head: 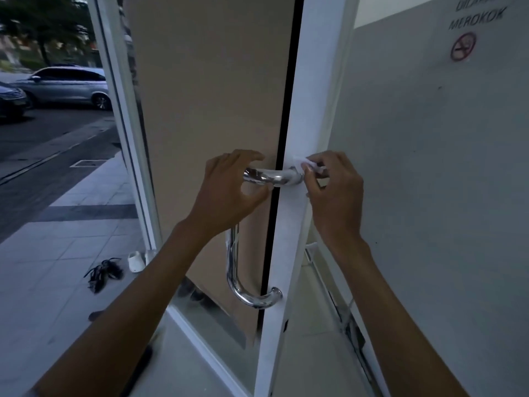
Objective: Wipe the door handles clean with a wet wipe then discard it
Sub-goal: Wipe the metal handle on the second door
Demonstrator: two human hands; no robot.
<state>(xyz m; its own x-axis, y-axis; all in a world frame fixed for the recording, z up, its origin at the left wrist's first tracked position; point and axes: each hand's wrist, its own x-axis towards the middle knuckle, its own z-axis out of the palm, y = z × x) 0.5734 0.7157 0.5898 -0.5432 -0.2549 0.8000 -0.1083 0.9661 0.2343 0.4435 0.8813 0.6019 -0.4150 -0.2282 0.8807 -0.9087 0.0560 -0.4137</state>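
Note:
A chrome D-shaped door handle is fixed to the white frame of an open glass door. My left hand curls around the handle's upper bend, fingers loosely wrapped about the bar. My right hand pinches a small white wet wipe against the handle's upper mount on the frame. The handle's middle stretch is hidden behind my left wrist.
A frosted glass panel with a no-smoking sign stands to the right. Dark sandals and white shoes lie on the tiled pavement to the left. Cars are parked on the road beyond.

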